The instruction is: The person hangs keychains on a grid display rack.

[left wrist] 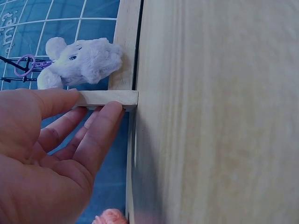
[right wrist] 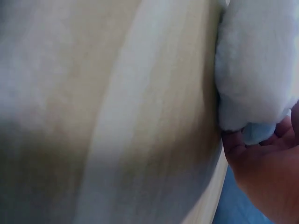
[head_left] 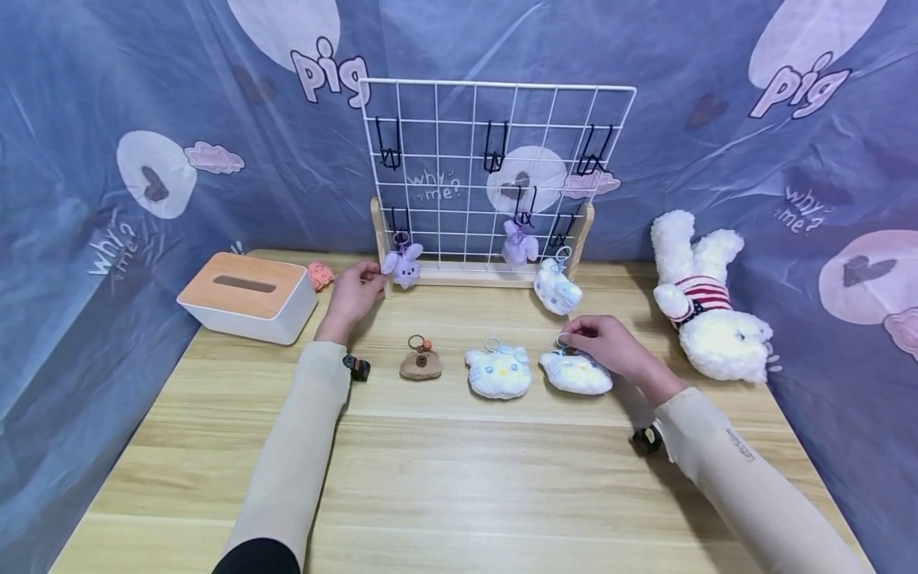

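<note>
My left hand (head_left: pixel 354 296) pinches the wooden end foot (left wrist: pixel 107 98) of the white wire grid rack (head_left: pixel 495 276) between thumb and fingers. A purple plush keychain (head_left: pixel 406 268) hangs from a hook just beside it. At the right, my right hand (head_left: pixel 606 344) pinches the top of a white cat-head plush keychain (head_left: pixel 578 376) by its ring, while the plush lies on the table. The right wrist view shows the fingers under the plush's edge by a light blue part (right wrist: pixel 258 133). A second white cat-head keychain (head_left: pixel 499 372) and a brown plush keychain (head_left: pixel 421 363) lie to its left.
Another purple plush (head_left: pixel 519 243) and a white-and-blue plush (head_left: pixel 557 288) hang on the rack's lower hooks. Black hooks (head_left: pixel 495 148) line its upper row. A tissue box (head_left: pixel 244 295), an orange-pink item (head_left: pixel 319 276) and a large white plush toy (head_left: pixel 710 303) stand at the sides.
</note>
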Demonstrator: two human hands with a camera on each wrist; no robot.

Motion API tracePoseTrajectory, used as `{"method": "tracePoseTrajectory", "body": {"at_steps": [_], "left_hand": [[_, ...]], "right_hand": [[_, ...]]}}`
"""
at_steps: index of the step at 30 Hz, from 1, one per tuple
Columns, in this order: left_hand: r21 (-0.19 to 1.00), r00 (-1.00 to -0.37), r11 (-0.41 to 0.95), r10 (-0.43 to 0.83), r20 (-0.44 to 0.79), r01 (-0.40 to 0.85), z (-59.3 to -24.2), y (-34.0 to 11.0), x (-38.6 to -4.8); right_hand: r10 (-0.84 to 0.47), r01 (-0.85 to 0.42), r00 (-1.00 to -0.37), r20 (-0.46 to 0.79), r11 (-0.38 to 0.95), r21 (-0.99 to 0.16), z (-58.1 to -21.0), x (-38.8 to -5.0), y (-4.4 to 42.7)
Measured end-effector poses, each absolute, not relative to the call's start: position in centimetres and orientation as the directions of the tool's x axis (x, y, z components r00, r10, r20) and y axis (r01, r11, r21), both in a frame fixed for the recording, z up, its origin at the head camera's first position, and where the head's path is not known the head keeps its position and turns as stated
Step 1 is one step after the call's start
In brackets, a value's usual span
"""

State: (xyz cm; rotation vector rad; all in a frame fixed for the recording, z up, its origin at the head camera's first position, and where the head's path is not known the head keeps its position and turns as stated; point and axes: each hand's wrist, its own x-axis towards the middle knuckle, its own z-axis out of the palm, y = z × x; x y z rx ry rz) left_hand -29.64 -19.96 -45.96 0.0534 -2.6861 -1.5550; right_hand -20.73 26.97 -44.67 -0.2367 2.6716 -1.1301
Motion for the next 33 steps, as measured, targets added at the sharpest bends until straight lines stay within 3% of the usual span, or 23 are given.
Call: {"method": "tracePoseTrajectory", "body": {"at_steps": [33], "left_hand": [[0.865,-0.999,0.502,-0.048,0.019,-0.008,-45.9,-19.9,-29.6]], "right_hand": [[-0.172,-0.014,-0.983,-0.066,0.426,-0.905,-41.8,-17.3,27.4]]}}
